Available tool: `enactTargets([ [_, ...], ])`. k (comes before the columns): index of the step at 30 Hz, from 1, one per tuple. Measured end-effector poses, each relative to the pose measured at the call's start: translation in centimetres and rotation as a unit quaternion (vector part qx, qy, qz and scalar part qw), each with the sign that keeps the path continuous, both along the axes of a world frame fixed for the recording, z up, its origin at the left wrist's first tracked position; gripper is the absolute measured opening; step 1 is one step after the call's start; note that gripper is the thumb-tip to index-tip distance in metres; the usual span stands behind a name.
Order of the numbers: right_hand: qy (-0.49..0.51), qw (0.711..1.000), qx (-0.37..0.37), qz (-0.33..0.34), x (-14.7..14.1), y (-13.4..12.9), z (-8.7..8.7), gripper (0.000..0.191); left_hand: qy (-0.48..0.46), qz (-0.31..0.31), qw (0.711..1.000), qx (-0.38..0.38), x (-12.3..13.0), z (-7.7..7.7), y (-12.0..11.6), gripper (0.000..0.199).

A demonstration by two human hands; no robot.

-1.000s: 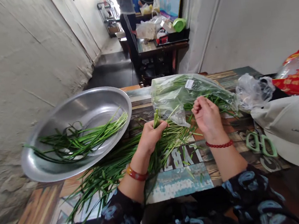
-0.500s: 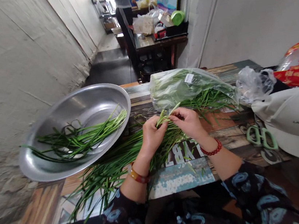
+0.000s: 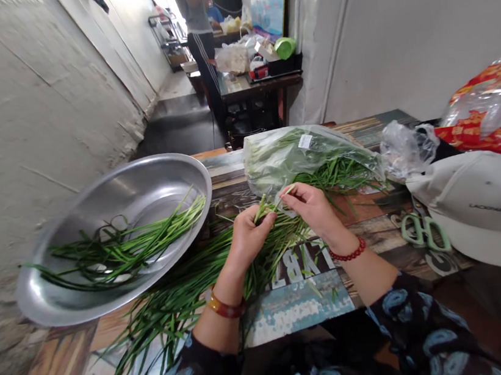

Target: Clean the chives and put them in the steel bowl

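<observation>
Long green garlic chives (image 3: 188, 275) lie spread across the wood-patterned table, their pale ends toward my hands. My left hand (image 3: 251, 233) is closed around the pale ends of a small bunch of chives, which poke up past the thumb. Just to its right, my right hand (image 3: 306, 208) pinches a pale piece of chive between thumb and fingertips. A wide steel basin (image 3: 106, 179) at the left holds more chives, their pale ends to the right. Beyond my hands lies a clear plastic bag (image 3: 274, 156) with more chives inside, some leaves sticking out.
Green-handled scissors (image 3: 425, 232) and a light cap (image 3: 478, 200) lie at the right. Behind them are a crumpled clear bag (image 3: 405, 149) and a red-printed plastic package (image 3: 490, 113). A person (image 3: 202, 46) stands by a cluttered table (image 3: 260, 85) in the background.
My hands have moved slightly apart, the right drawing off a little from the bunch with a pale piece. The whole view has shifted slightly.
</observation>
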State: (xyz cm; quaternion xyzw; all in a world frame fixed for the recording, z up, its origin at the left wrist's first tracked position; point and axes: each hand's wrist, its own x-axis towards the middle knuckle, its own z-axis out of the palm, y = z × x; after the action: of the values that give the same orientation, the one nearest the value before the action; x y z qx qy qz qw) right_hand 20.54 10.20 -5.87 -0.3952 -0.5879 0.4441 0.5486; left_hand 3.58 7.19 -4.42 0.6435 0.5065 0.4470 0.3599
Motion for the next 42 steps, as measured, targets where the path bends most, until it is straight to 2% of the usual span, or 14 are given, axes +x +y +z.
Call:
enactTargets([
  [3, -0.012, 1.000, 0.017, -0.008, -0.2, -0.2, -0.2, 0.020, 0.002, -0.019, 1.000, 0.000, 0.0, -0.3, 0.1, 0.021],
  [7, -0.098, 0.993, 0.070, -0.020, -0.1, -0.6, 0.1, 0.016, -0.012, -0.048, 0.999, 0.004, 0.0, -0.6, 0.3, 0.024],
  [10, -0.121, 0.986, 0.106, -0.041, -0.1, -0.8, 0.5, 0.015, -0.012, -0.066, 0.998, 0.001, 0.0, -0.5, 0.3, 0.027],
  [14, -0.097, 0.987, 0.107, -0.076, -0.1, -1.1, 0.8, 0.016, 0.007, -0.079, 0.997, -0.003, 0.0, 0.2, 0.2, 0.027],
  [18, -0.116, 0.983, 0.105, -0.096, -0.1, -1.1, 0.9, 0.019, 0.002, -0.078, 0.997, -0.017, -0.1, 0.6, -0.1, 0.030],
  [26, -0.125, 0.988, 0.091, 0.007, -0.4, -0.7, 0.1, 0.021, -0.056, -0.086, 0.994, -0.038, -0.2, 0.0, 0.2, 0.040],
  [29, -0.113, 0.990, 0.080, 0.013, -0.4, -0.6, -0.1, 0.024, -0.052, -0.090, 0.994, -0.030, -0.2, 0.0, 0.2, 0.038],
  [38, -0.005, 0.995, 0.001, -0.095, 0.4, -0.1, -0.3, 0.027, -0.040, -0.072, 0.995, -0.062, -0.2, 0.6, -0.3, 0.033],
  [42, 0.026, 0.988, 0.031, -0.152, 1.4, 0.2, 0.1, 0.030, -0.042, -0.062, 0.994, -0.081, -0.2, 0.3, -0.3, 0.034],
])
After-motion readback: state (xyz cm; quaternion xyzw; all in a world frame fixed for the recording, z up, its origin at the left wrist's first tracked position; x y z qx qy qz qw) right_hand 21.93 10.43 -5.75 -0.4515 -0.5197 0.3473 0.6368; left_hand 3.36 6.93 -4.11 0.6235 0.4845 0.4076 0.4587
